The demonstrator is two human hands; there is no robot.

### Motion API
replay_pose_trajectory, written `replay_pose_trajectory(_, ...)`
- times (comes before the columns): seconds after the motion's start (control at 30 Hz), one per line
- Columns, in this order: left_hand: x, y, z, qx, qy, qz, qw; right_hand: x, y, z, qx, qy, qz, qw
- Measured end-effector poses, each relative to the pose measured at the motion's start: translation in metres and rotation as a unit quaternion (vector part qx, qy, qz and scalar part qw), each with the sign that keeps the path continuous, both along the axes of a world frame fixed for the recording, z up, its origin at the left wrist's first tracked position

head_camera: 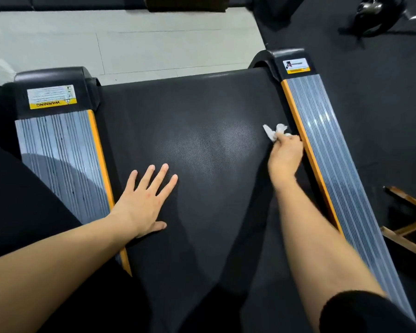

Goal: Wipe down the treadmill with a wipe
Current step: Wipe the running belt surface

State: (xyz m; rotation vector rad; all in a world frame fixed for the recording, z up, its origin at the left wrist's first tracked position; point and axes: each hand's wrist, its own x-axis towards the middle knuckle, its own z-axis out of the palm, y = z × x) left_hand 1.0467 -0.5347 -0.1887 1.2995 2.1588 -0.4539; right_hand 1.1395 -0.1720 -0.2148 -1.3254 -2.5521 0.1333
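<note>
The wipe (274, 132), a small crumpled white piece, sat at the right edge of the treadmill belt (202, 140), just beside the orange trim of the right side rail (327, 150). The right hand (285, 156) pinched it, fingers curled round its lower part while its loose ends stuck out above the fingertips. The wipe lay against the belt surface close to the gap between belt and rail.

The left hand (145, 200) lay flat on the belt with fingers straight and spread, thumb out to the side, holding nothing. Its heel rested near the orange edge of the left side rail (63, 152).

The belt was dark and finely textured, with a paler sheen across its middle between the two hands. Both side rails were ribbed grey strips edged in orange. Each ended in a black cap at the far end: the left cap carried a white and yellow warning label (52, 97), and the right cap bore a smaller label (296, 65) whose print was too small to read.

Beyond the treadmill lay a pale floor (130, 44) on the left and dark matting (370, 104) on the right. A wooden frame (408, 227) stood on the matting by the right rail, and a dark piece of equipment (372, 15) showed blurred at the upper right.
</note>
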Motion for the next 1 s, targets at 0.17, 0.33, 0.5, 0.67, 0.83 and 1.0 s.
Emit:
replay_pose_trajectory(0.17,0.0,-0.001,0.001,0.007,0.004,0.002,1.0,-0.022,-0.148,-0.004,-0.029,0.046,0.254,0.966)
replay_pose_trajectory(0.33,-0.004,-0.002,0.006,0.013,0.001,0.003,1.0,-0.025,-0.118,0.007,-0.013,0.018,0.428,0.904)
replay_pose_trajectory(0.5,0.0,-0.002,0.014,0.015,0.002,-0.005,1.0,-0.02,0.022,0.002,0.002,-0.04,0.06,0.997)
replay_pose_trajectory(0.67,0.004,0.0,0.015,0.026,-0.007,-0.048,0.998,-0.062,-0.084,0.012,-0.103,0.007,0.142,0.984)
replay_pose_trajectory(0.83,0.005,-0.007,0.012,0.004,-0.015,-0.066,0.998,-0.05,-0.145,0.005,-0.104,0.048,0.45,0.886)
replay_pose_trajectory(1.0,0.006,-0.008,0.009,-0.008,-0.026,-0.061,0.998,-0.03,0.003,0.016,-0.044,-0.034,0.157,0.986)
